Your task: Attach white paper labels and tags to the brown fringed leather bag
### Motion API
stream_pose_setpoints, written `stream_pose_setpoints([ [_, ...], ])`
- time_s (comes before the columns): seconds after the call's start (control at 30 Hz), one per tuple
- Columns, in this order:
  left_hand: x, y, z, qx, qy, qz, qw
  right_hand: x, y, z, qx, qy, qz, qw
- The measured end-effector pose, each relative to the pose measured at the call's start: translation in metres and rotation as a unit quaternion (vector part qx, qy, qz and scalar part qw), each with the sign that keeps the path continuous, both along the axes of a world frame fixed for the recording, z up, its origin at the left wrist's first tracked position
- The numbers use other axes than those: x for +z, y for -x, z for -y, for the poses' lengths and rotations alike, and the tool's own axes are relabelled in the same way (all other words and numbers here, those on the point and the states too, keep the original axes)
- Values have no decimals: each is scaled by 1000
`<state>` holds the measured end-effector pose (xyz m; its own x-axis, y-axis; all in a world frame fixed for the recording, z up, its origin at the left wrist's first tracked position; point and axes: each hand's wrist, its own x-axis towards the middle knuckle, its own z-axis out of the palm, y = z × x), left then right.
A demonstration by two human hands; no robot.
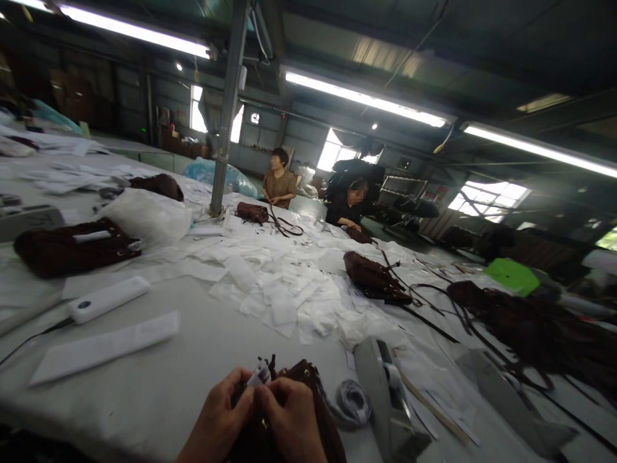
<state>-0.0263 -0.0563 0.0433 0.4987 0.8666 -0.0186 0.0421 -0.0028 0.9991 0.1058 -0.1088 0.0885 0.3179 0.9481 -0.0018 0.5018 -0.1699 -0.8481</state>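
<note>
The left hand (216,411) and the right hand (295,411) together pinch one small whitish piece (261,374) with their fingertips. This piece is at the upper part of a dark brown bag (326,415), under the hands at the table's (193,350) near side. To the right there is a grey roll (354,403), just beside a grey dispenser (388,402).

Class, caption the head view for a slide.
Left hand and right hand meet around a pale piece at a brown bag, papers beyond.
</note>
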Motion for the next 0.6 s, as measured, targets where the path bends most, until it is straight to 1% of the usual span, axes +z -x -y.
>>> stream_pose_setpoints([
  [0.1,1,3,1,-9,15,29,999,-3,1,0,-14,17,-31,999],
  [0.23,1,3,1,-19,56,87,994,-16,1,-2,-41,17,-73,996],
  [0.33,-5,0,-2,-8,106,121,987,-29,3,-6,-72,8,-137,988],
  [0.4,-10,-3,-4,-4,142,151,978,-33,5,-7,-84,7,-190,978],
  [0.5,-16,-4,-6,13,183,174,967,-30,6,-7,-86,6,-252,964],
  [0.6,-20,-3,-6,28,205,180,962,-22,5,-5,-40,-21,-298,953],
])
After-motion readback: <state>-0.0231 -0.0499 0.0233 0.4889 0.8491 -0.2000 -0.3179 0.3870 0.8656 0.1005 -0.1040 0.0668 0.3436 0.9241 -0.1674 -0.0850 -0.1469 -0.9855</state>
